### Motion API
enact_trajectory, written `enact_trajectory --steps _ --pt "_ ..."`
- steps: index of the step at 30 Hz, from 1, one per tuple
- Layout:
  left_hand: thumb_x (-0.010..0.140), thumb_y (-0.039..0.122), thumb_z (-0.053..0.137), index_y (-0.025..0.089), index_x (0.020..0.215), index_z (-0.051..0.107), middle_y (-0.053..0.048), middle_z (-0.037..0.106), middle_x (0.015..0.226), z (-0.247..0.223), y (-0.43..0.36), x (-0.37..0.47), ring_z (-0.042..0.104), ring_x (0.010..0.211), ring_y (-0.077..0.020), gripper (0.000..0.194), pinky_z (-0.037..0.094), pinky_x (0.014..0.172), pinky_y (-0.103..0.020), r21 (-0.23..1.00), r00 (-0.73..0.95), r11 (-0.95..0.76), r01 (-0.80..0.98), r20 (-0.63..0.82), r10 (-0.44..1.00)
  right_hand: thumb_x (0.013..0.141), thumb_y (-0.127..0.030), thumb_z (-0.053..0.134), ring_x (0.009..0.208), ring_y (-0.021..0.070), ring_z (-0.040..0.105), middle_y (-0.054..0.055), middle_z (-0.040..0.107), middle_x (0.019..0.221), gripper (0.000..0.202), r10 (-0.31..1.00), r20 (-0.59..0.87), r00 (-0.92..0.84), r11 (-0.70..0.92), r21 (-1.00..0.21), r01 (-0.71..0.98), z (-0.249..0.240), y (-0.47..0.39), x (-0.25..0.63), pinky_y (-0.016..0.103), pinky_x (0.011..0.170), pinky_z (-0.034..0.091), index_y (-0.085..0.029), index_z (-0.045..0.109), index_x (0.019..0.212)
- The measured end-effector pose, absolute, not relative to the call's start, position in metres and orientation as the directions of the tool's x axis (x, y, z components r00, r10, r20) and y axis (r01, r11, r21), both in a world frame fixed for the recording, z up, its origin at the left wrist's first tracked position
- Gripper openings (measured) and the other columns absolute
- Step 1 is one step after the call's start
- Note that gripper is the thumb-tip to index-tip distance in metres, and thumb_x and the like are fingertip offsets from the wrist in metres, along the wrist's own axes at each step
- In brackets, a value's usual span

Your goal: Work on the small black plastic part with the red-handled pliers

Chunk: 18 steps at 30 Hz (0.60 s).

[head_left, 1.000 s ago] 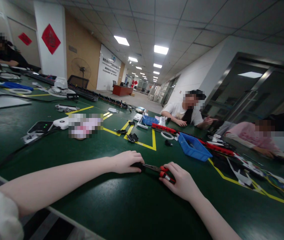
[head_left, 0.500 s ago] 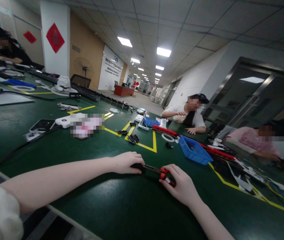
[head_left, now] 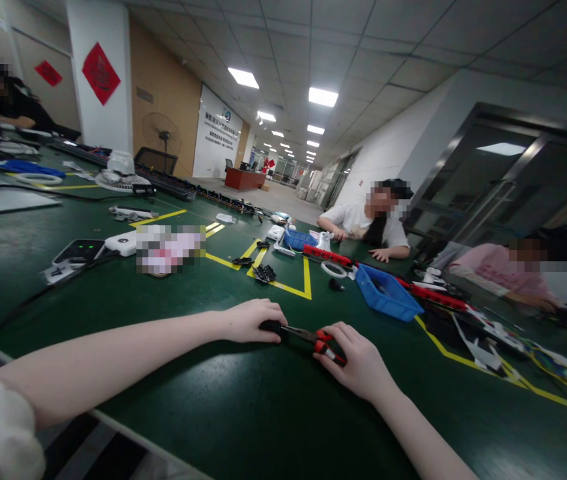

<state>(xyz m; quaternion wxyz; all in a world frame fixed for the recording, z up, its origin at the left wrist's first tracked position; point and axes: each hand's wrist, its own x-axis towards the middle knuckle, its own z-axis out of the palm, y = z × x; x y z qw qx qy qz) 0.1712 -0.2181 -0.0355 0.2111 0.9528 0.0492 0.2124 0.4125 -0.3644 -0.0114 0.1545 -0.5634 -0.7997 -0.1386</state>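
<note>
Over the green table (head_left: 203, 400), my right hand (head_left: 356, 357) is closed around the red and black handles of a pair of pliers (head_left: 323, 343). The metal jaws point left, toward my left hand (head_left: 256, 321). Its fingers are wrapped over a small dark part (head_left: 270, 327), and the plier tips meet or lie right beside that part; I cannot tell which. Most of the part is hidden under the fingers. Past my hands, a small pile of black parts (head_left: 264, 273) lies at the yellow tape lines.
A blue bin (head_left: 388, 293) stands to the right, beside a long red strip (head_left: 330, 256) and a white ring (head_left: 334, 269). Leftward lie a phone (head_left: 170, 253), a white device (head_left: 130, 241) and a black cable (head_left: 18, 313). Co-workers (head_left: 366, 220) sit across the table.
The whole view has shifted slightly. Both hands keep their grip, and the pliers stay against or beside the dark part with little visible difference.
</note>
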Motion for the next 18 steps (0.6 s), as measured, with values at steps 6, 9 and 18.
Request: enact_trajectory --steps 6,9,18 --pt "0.085 0.031 0.065 0.02 0.105 0.061 -0.005 0.064 0.101 -0.037 -0.216 0.172 0.057 0.094 -0.0192 0.024 0.042 0.083 -0.029 0.403 0.909 -0.915 -0.016 0.388 0.155 0.081 -0.038 0.061 0.088 0.0212 0.062 0.008 0.063 0.1 0.031 0.863 0.379 -0.333 0.335 0.062 0.94 -0.01 -0.364 0.422 0.035 0.075 0.052 -0.021 0.056 0.106" --pt "0.085 0.032 0.065 0.02 0.107 0.061 -0.005 0.064 0.102 -0.038 -0.215 0.172 0.058 0.094 -0.019 0.025 0.042 0.083 -0.029 0.403 0.908 -0.915 -0.018 0.389 0.154 0.081 -0.038 0.061 0.087 0.0206 0.062 0.008 0.063 0.1 0.031 0.865 0.377 -0.332 0.336 0.057 0.94 -0.009 -0.366 0.426 0.035 0.074 0.052 -0.021 0.056 0.107" --pt "0.084 0.032 0.066 0.019 0.106 0.062 -0.005 0.064 0.101 -0.037 -0.217 0.17 0.058 0.094 -0.0194 0.026 0.043 0.084 -0.03 0.419 0.904 -0.908 -0.015 0.393 0.167 0.083 -0.04 0.059 0.091 0.0229 0.062 0.009 0.064 0.102 0.032 0.857 0.421 -0.297 0.305 0.05 0.951 -0.008 -0.366 0.42 0.037 0.075 0.053 -0.021 0.058 0.109"
